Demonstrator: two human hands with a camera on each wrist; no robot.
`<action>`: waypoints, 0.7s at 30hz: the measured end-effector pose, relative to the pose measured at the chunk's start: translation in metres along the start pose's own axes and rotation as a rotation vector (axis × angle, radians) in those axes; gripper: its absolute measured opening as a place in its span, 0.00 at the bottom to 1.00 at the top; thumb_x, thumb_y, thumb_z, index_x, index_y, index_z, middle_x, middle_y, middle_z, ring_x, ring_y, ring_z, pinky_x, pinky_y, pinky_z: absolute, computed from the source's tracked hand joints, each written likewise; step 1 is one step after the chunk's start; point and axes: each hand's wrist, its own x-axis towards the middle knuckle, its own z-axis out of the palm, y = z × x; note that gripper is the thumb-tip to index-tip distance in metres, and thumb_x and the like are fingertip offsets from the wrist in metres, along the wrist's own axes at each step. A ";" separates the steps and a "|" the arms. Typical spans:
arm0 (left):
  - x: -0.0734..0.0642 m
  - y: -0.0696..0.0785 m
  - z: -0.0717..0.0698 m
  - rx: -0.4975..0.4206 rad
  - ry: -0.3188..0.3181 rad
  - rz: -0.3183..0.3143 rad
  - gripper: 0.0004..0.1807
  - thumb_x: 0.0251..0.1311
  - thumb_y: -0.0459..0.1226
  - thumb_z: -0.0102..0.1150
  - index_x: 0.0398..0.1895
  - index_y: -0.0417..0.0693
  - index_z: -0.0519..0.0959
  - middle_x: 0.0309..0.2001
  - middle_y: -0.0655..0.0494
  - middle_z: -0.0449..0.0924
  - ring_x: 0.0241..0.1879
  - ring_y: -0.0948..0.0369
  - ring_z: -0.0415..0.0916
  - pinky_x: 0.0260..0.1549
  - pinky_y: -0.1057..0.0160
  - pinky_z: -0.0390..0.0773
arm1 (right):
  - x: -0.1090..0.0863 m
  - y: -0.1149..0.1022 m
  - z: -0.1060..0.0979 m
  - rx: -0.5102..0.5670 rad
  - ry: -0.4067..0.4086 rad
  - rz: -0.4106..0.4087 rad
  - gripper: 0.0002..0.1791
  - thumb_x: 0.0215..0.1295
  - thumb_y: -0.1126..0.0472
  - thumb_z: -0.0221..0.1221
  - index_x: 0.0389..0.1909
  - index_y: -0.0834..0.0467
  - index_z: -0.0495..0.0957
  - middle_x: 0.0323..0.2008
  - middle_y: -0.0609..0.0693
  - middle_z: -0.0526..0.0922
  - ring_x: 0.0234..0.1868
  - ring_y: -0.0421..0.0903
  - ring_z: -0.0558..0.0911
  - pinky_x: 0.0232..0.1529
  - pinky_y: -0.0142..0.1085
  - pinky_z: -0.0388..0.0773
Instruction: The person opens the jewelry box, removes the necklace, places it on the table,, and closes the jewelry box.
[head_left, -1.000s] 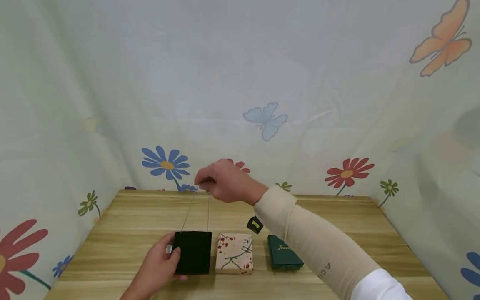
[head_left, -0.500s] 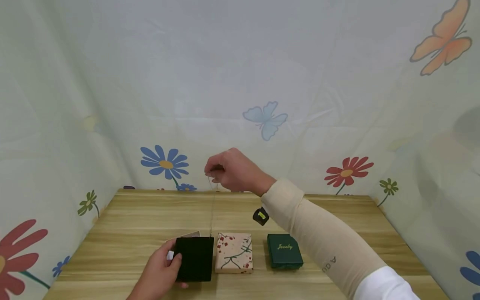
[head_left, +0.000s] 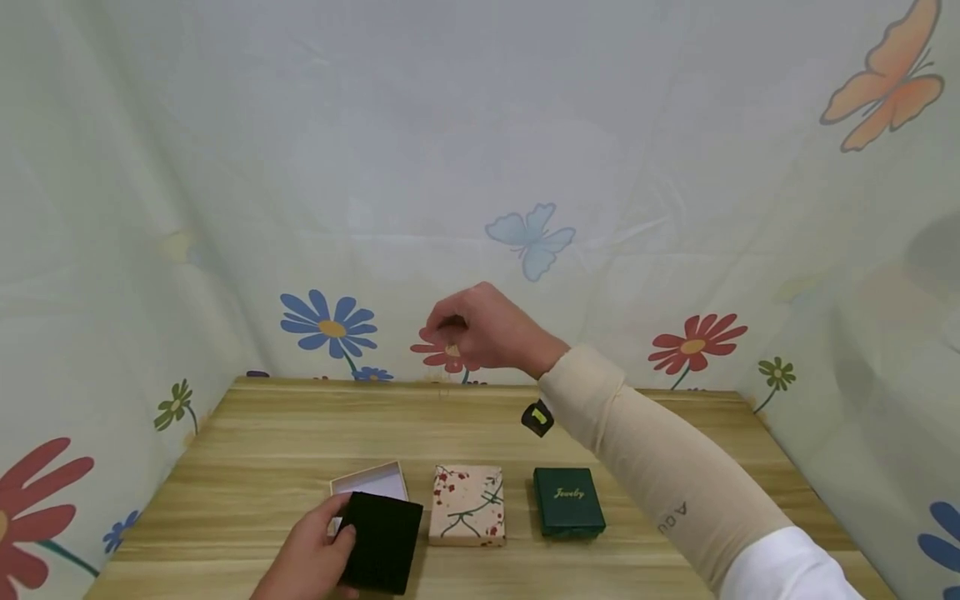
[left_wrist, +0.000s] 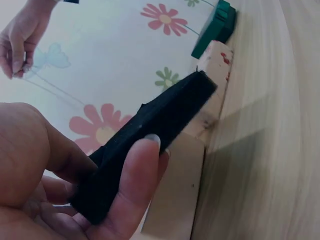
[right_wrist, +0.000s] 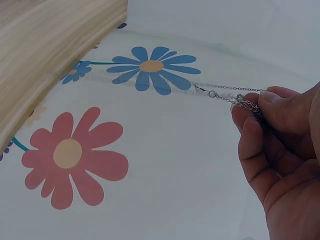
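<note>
In the head view my left hand [head_left: 311, 546] grips a square black padded insert [head_left: 382, 542] by its left side, tilted above the table. The left wrist view shows the thumb and fingers on either face of this black insert [left_wrist: 145, 145]. My right hand [head_left: 491, 329] is raised over the far table edge. In the right wrist view, thumb and fingertips of the right hand [right_wrist: 280, 135] pinch a thin silver chain necklace [right_wrist: 250, 105], part of it bunched at the fingertips and strands running off to the left. The chain's lower end is too faint to make out.
Behind the black insert lies an open box [head_left: 375, 481] with a pale inside. To its right sit a floral-patterned box [head_left: 468, 507] and a dark green jewelry box [head_left: 568, 502]. All rest on the wooden table [head_left: 262, 450], before a flower-printed curtain [head_left: 420, 167].
My right hand has risen and moved right, drawing the chain away from the black insert. My left hand has lowered and tilted the insert, uncovering the open box behind it.
</note>
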 end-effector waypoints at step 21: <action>0.007 -0.010 -0.024 0.285 -0.038 -0.011 0.29 0.68 0.26 0.51 0.72 0.27 0.67 0.64 0.21 0.73 0.58 0.39 0.78 0.37 0.50 0.88 | -0.005 0.004 0.008 -0.081 -0.003 -0.025 0.11 0.69 0.71 0.61 0.42 0.57 0.91 0.40 0.49 0.93 0.38 0.43 0.89 0.42 0.32 0.86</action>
